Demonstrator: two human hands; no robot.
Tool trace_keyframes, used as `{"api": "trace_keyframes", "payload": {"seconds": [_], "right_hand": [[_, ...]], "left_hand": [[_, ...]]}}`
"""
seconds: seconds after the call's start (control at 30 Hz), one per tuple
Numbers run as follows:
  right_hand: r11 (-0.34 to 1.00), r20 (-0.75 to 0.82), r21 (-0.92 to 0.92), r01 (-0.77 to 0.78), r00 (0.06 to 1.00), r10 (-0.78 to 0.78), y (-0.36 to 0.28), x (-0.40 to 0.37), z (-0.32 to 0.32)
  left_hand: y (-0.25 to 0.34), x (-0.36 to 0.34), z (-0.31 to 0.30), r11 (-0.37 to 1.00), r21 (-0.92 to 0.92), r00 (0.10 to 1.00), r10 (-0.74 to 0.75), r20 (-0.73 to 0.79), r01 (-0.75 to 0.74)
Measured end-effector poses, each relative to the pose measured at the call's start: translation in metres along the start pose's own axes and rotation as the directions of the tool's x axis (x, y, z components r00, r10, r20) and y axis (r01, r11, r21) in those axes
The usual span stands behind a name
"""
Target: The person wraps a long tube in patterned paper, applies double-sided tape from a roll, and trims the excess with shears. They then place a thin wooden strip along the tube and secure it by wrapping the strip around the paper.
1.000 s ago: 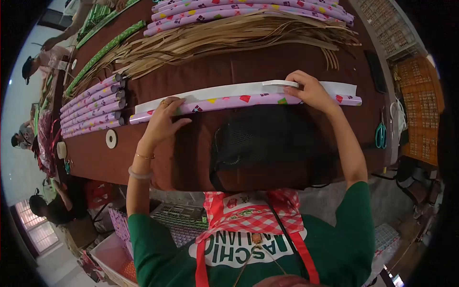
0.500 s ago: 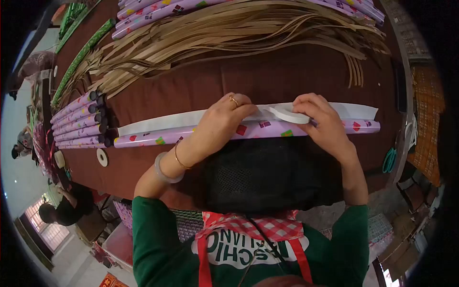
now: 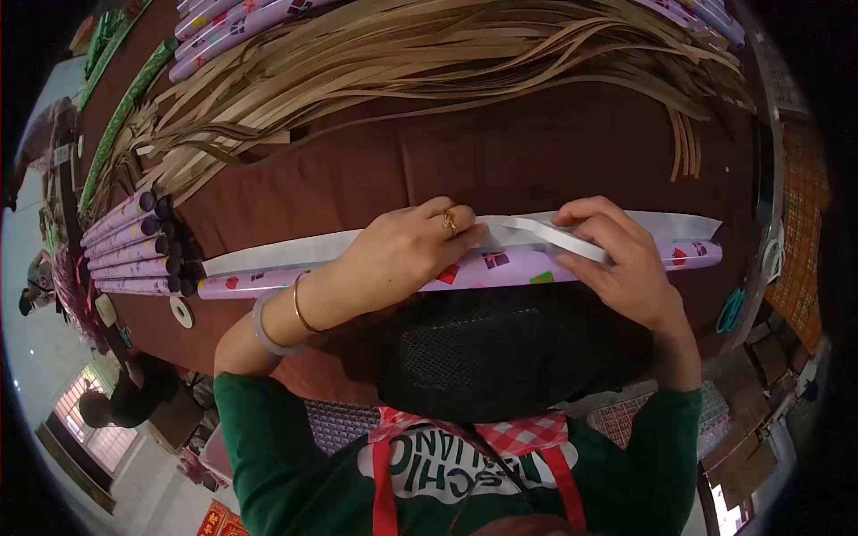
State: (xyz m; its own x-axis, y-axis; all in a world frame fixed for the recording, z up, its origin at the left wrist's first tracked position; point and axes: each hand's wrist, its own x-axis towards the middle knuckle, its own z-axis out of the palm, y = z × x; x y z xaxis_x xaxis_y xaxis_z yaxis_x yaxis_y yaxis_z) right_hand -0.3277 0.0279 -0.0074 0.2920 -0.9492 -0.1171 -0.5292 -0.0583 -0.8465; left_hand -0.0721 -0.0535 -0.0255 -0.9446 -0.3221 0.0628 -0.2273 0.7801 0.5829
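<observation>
the left hand [image 3: 407, 241] shows mainly its back; its fingers bend down at the white flap [image 3: 295, 251], their tips partly hidden, and i cannot tell whether they pinch anything. its forearm covers a long stretch of the purple roll [image 3: 487, 273], and the right hand [image 3: 626, 263] covers another nearer the far right end. that right hand grips a tape roll [image 3: 570, 241] between thumb and fingers; any tape running from it toward the left fingertips is hard to follow, white on white. a black mesh thing [image 3: 465, 353] hides the table edge below, and what it is stays unclear. the upper purple rolls [image 3: 241, 34] are cut off by the frame.

the purple roll lies crosswise on the brown table [image 3: 536, 156], in front of the person: slim, glossy lilac, printed with red, green and dark shapes, its white flap upright or leaning along the far side.
</observation>
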Motion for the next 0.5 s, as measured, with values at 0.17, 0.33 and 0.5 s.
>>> {"api": "trace_keyframes", "payload": {"seconds": [0.17,0.33,0.5], "right_hand": [[0.999,0.011,0.023,-0.038,0.999,0.038,0.001,-0.010,-0.019],[0.993,0.030,0.004,-0.121,0.992,0.121,0.010,-0.026,-0.052],[0.964,0.014,-0.016,-0.265,0.964,0.265,0.033,-0.051,-0.092]], "left_hand": [[-0.001,0.000,0.000,1.000,0.017,1.000,0.026,-0.003,-0.026],[-0.004,0.001,-0.004,0.997,0.033,0.997,0.075,0.021,-0.076],[-0.001,0.000,-0.005,0.997,0.049,0.998,0.053,0.034,-0.055]]}}
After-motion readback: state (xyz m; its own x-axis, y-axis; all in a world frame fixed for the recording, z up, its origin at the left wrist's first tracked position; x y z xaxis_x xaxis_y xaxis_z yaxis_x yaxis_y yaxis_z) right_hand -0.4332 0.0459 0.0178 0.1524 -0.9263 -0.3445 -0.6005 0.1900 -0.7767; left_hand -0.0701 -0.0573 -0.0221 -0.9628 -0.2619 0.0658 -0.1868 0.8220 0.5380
